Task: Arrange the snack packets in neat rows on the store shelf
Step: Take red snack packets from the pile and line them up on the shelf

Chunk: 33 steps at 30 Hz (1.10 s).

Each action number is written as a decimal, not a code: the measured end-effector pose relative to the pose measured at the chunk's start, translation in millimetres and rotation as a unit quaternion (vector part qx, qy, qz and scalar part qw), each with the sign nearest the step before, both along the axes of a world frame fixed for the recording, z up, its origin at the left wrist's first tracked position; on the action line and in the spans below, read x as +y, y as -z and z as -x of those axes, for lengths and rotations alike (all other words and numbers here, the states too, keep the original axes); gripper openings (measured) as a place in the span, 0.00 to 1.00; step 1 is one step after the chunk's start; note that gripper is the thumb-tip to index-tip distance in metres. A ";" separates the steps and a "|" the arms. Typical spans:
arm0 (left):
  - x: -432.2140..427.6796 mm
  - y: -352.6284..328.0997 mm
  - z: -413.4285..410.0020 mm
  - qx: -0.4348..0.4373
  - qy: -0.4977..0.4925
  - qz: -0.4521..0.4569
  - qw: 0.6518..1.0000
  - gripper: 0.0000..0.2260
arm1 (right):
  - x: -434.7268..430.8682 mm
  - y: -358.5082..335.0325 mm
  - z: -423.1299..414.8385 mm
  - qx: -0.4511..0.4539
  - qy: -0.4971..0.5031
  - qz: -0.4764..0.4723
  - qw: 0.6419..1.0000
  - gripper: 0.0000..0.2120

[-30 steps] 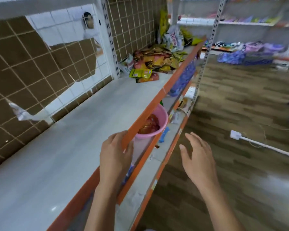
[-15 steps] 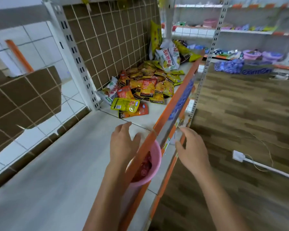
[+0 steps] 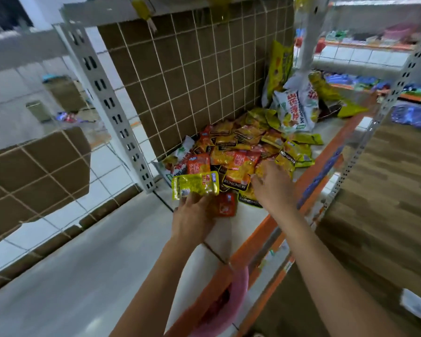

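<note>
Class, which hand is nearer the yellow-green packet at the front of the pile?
Left. The left hand touches the near edge of the yellow-green packet; the right hand rests on orange packets beside it.
</note>
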<state>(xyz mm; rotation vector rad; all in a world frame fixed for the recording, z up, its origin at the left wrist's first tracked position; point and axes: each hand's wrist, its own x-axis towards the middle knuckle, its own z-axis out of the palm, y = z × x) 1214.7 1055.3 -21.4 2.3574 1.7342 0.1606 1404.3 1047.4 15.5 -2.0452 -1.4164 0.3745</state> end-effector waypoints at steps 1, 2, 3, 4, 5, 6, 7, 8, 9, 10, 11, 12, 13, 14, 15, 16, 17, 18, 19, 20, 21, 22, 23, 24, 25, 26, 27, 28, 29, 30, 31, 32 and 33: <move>3.1 -0.5 -2.0 0.001 -0.006 0.013 1.000 0.30 | 13.5 -1.6 -1.9 0.001 0.002 0.007 1.000 0.25; 5.8 -1.3 -2.8 0.001 -0.013 0.023 1.000 0.31 | 25.4 -2.1 -3.0 -0.001 0.006 0.023 1.000 0.30; 8.3 -1.3 -3.4 0.006 -0.017 0.027 0.999 0.32 | 35.3 -1.8 -3.6 -0.009 0.010 0.043 0.999 0.36; 10.8 -0.9 -3.5 0.018 -0.016 0.024 0.999 0.32 | 43.7 -0.8 -3.0 -0.019 0.015 0.067 0.997 0.42; 13.3 -1.0 -3.3 0.033 -0.013 0.018 0.999 0.33 | 50.5 1.1 -1.9 -0.030 0.018 0.090 0.995 0.48; 16.0 -1.2 -3.5 0.048 -0.012 0.013 0.999 0.33 | 54.9 1.8 -0.3 -0.039 0.020 0.109 0.993 0.53; 17.9 -2.4 -3.7 0.059 -0.015 0.007 0.998 0.34 | 58.8 4.2 1.1 -0.042 0.021 0.120 0.992 0.56; 19.0 -3.1 -4.1 0.066 -0.025 0.002 0.998 0.34 | 60.6 5.3 2.6 -0.038 0.021 0.123 0.991 0.57; 19.4 -3.6 -4.7 0.068 -0.039 0.001 0.997 0.34 | 62.1 6.4 3.3 -0.029 0.021 0.121 0.992 0.57; 19.0 -3.9 -5.3 0.061 -0.056 0.004 0.997 0.35 | 63.0 6.8 3.2 -0.016 0.021 0.114 0.993 0.56; 18.5 -3.1 -5.6 0.040 -0.075 0.014 0.996 0.35 | 63.2 7.0 2.5 -0.002 0.019 0.103 0.995 0.54; 16.5 -2.7 -5.9 0.008 -0.095 0.024 0.995 0.34 | 62.1 6.9 1.5 0.014 0.015 0.092 0.996 0.52; 13.6 -2.0 -6.7 -0.020 -0.119 0.032 0.992 0.32 | 60.2 7.4 -0.5 0.032 0.010 0.078 0.996 0.50; 9.5 -2.0 -7.9 -0.032 -0.140 0.035 0.989 0.30 | 57.5 7.5 -2.9 0.054 0.004 0.065 0.996 0.48; 4.6 -2.3 -9.3 -0.030 -0.155 0.032 0.987 0.29 | 53.9 7.4 -5.1 0.080 -0.005 0.055 0.995 0.45; 0.1 -2.0 -9.9 -0.031 -0.166 0.029 0.985 0.27 | 49.3 6.5 -6.5 0.108 -0.014 0.046 0.993 0.41; -4.2 -2.1 -9.5 -0.052 -0.178 0.026 0.982 0.26 | 44.6 7.0 -7.2 0.134 -0.026 0.036 0.990 0.34; -7.7 -2.5 -8.1 -0.093 -0.195 0.029 0.976 0.25 | 38.7 7.0 -6.3 0.155 -0.041 0.029 0.987 0.26; -11.5 -4.4 -5.6 -0.151 -0.213 0.034 0.965 0.22 | 31.9 6.6 -3.4 0.172 -0.059 0.024 0.983 0.19; -15.0 -6.4 -1.6 -0.212 -0.231 0.037 0.949 0.18 | 25.6 7.4 0.9 0.188 -0.078 0.018 0.979 0.16; -18.9 -8.0 3.3 -0.263 -0.244 0.032 0.933 0.13 | 20.2 8.2 6.9 0.202 -0.097 0.009 0.974 0.14; -23.7 -9.7 9.1 -0.306 -0.256 0.024 0.917 0.08 | 15.4 8.7 13.8 0.212 -0.114 0.003 0.971 0.13; -29.5 -11.8 15.3 -0.355 -0.273 0.017 0.894 0.06 | 10.6 8.2 21.9 0.218 -0.132 -0.002 0.967 0.12; -36.6 -14.1 22.1 -0.414 -0.292 0.014 0.862 0.05 | 5.8 7.4 30.9 0.220 -0.151 -0.002 0.964 0.10; -45.1 -17.1 29.5 -0.475 -0.310 0.019 0.823 0.04 | 0.6 7.3 40.3 0.227 -0.170 0.000 0.959 0.09; -54.1 -18.9 38.4 -0.518 -0.327 0.022 0.790 0.03 | -5.1 7.5 49.8 0.240 -0.187 0.007 0.953 0.06; -63.8 -20.8 48.0 -0.543 -0.340 0.019 0.768 0.03 | -11.2 8.7 60.1 0.258 -0.200 0.019 0.945 0.04; -73.7 -21.1 58.9 -0.558 -0.352 0.014 0.752 0.03 | -18.6 8.6 71.4 0.274 -0.212 0.034 0.937 0.04; -85.1 -21.4 70.3 -0.573 -0.362 0.010 0.735 0.04 | -26.6 9.5 84.0 0.293 -0.223 0.046 0.929 0.04; -96.2 -21.7 81.2 -0.589 -0.370 0.005 0.718 0.05 | -33.6 11.6 95.7 0.311 -0.229 0.055 0.921 0.04; -108.6 -23.0 92.2 -0.604 -0.375 -0.002 0.703 0.05 | -41.8 12.1 108.6 0.332 -0.236 0.059 0.911 0.03; -123.1 -23.7 105.7 -0.614 -0.381 -0.011 0.691 0.06 | -51.7 12.1 123.9 0.349 -0.245 0.064 0.902 0.03; -138.9 -24.7 119.3 -0.619 -0.386 -0.019 0.684 0.06 | -62.3 12.3 139.6 0.362 -0.254 0.071 0.894 0.03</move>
